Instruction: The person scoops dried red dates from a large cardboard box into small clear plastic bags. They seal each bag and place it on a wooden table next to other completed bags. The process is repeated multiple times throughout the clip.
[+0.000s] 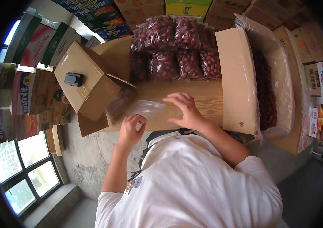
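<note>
My left hand (133, 128) pinches the near edge of a clear plastic bag (150, 109), which appears to have nothing in it, over the front of the wooden table (201, 94). To the right of the bag, my right hand (185, 111) is raised with its fingers apart and holds nothing. Behind both hands, clear bags of red dates (164, 65) stand in two stacked rows. At the right is a large open cardboard box (237, 82) with a plastic liner (285, 85) and loose red dates (264, 94) inside.
A tilted open cardboard box (93, 94) at the left bears a small dark grey object (74, 79). Stacked cartons (40, 94) stand by the window on the left. More cartons (309, 42) line the back and right. The concrete floor (93, 165) shows below the table.
</note>
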Available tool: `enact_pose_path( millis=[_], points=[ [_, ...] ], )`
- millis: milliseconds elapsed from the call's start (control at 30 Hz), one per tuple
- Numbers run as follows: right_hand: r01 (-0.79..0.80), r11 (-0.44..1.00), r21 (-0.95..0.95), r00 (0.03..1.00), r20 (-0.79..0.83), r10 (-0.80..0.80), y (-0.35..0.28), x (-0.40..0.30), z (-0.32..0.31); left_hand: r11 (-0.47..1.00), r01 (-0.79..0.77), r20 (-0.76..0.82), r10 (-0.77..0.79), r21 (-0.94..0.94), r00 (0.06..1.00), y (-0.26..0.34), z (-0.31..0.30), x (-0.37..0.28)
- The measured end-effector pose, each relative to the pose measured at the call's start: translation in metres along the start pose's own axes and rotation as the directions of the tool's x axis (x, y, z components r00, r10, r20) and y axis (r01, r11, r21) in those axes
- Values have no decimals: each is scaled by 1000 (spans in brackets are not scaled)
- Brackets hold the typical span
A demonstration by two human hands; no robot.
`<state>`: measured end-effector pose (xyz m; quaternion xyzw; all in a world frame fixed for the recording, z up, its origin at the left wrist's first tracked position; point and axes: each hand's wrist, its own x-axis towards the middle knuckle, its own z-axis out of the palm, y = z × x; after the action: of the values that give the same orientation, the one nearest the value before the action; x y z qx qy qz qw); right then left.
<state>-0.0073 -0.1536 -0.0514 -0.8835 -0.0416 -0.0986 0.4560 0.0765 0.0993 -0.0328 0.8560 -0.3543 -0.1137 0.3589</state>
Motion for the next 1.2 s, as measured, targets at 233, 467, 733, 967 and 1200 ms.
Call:
enact_pose_path(
  millis=[233,467,733,967,1200],
  points=[
    [13,986,164,996,81,-26,-11,-18,-43,991,-110,9,111,-75,994,77,1,10],
    [-101,967,234,995,3,103,-15,-50,-81,980,-197,133,195,-2,972,112,18,21],
    [-21,998,-67,999,23,22,-26,-87,-100,990,-134,118,139,-49,983,116,54,35],
    [39,998,-54,993,-110,-44,-56,-91,-196,985,-175,96,175,-7,980,113,65,43],
    [-285,903,-323,859,-503,91,87,-67,-324,999,26,164,-22,-27,986,117,67,34]
  ],
)
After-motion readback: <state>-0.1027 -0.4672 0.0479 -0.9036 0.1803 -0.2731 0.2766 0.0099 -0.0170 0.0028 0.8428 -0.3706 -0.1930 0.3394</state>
